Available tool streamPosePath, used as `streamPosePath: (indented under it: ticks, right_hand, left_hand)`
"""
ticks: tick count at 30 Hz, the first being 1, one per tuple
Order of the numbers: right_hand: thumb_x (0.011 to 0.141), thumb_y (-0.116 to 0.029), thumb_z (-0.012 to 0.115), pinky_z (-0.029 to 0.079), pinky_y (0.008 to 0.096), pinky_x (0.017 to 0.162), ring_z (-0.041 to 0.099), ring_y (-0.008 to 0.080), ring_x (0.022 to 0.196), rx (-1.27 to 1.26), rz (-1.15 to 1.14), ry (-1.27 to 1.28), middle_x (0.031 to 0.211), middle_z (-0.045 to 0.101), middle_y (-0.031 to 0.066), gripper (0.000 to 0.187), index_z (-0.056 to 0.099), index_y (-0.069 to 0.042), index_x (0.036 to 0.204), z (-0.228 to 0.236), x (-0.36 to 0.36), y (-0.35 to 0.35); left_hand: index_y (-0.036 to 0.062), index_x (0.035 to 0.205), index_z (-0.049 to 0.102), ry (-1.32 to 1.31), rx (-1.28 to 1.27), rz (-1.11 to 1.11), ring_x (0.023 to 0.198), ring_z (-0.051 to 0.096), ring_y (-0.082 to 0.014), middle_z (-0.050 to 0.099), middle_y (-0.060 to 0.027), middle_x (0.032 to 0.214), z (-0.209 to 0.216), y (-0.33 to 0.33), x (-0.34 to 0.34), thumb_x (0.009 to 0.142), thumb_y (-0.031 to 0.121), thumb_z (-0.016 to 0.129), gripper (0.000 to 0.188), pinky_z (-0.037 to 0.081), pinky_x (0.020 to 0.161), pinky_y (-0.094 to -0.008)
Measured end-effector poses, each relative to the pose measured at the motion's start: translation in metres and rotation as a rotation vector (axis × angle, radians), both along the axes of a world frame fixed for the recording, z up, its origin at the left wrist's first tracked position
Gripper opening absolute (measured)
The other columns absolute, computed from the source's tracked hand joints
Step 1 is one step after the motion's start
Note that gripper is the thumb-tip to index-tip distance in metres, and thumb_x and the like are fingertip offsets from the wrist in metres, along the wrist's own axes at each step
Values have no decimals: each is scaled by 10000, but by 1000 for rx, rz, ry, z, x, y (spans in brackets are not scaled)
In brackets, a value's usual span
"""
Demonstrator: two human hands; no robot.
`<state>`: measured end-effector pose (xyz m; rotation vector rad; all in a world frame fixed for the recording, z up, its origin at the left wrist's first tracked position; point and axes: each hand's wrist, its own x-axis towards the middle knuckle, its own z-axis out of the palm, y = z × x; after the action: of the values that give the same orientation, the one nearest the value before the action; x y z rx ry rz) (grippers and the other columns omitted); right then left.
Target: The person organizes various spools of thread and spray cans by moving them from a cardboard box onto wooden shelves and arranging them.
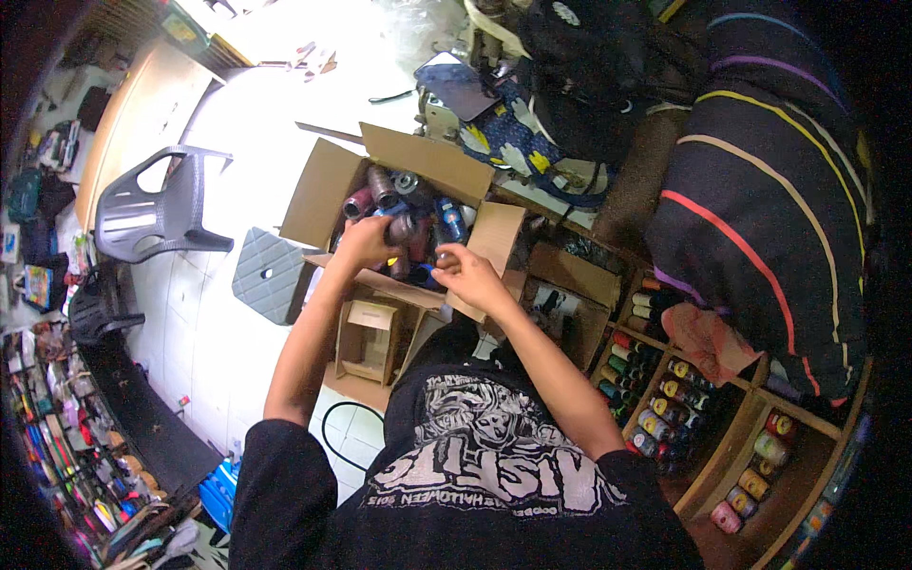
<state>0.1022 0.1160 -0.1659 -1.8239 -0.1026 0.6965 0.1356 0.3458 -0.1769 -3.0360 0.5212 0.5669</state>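
Both hands reached into an open cardboard box (pixel 328 185) full of thread cones. The left hand (pixel 364 240) gripped a dark cone (pixel 401 226) at the box's front; the right hand (pixel 467 273) curled around a small spool (pixel 445 257) nearby. More cones filled a shelf (pixel 750 418) on the right.

Open box of thread cones held before the person, shelves to the right, chair to the left.

The cardboard box (pixel 418 161) sits ahead of the person, its flaps open, with thread cones (pixel 385 185) packed inside. The left hand (pixel 364 239) is at the box's near-left edge; the right hand (pixel 467 274) is at its near-right edge. A smaller open box (pixel 366 340) lies below, on the floor. A plastic chair (pixel 152 209) stands well to the left. To the right, a wooden shelf (pixel 760 418) holds rows of spools (pixel 665 399), under folded cloth (pixel 769 190).
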Motion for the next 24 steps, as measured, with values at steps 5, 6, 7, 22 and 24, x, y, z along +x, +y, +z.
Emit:
streamPosePath:
  ticks: [5, 6, 7, 22, 24]
  right_hand:
    - [635, -274, 761, 463, 340, 852, 594, 261, 967, 86, 4, -257, 1045, 601, 181, 699, 457, 0, 1202, -3, 20, 29]
    - [611, -276, 765, 456, 344, 856, 588, 266, 974, 83, 33, -195, 1046, 600, 179, 714, 462, 5, 1194, -4, 24, 31]
    - [587, -279, 769, 450, 347, 861, 581, 270, 980, 77, 56, -133, 1046, 598, 178, 730, 467, 9, 1185, -4, 28, 31]
    - [587, -67, 594, 439, 275, 680, 541, 154, 737, 138, -414, 157, 818, 566, 56, 368, 512, -7, 940, -8, -22, -84]
    - [603, -69, 594, 446, 288, 691, 548, 159, 760, 190, -483, 179, 856, 576, 72, 384, 513, 0, 973, -4, -31, -88]
  left_hand:
    - [27, 1089, 580, 376, -1045, 724, 782, 573, -106, 638, -71, 880, 71, -30, -17, 761, 337, 677, 462, 454, 713, -257]
    - [11, 1094, 574, 366, -1097, 676, 810, 569, -111, 634, -75, 899, 62, -30, -20, 793, 332, 650, 447, 458, 738, -252]
    - [1, 1087, 570, 470, -1202, 772, 836, 575, -124, 630, -90, 897, 56, -26, -21, 802, 350, 638, 455, 465, 744, -266]
    - [188, 1214, 465, 174, -156, 432, 1035, 505, -419, 366, -208, 1268, -73, -46, 14, 681, 325, 674, 589, 481, 750, -490]
    - [159, 1163, 484, 129, -151, 379, 1130, 416, -427, 379, -196, 1246, -92, -52, 3, 711, 222, 631, 479, 451, 760, -523]
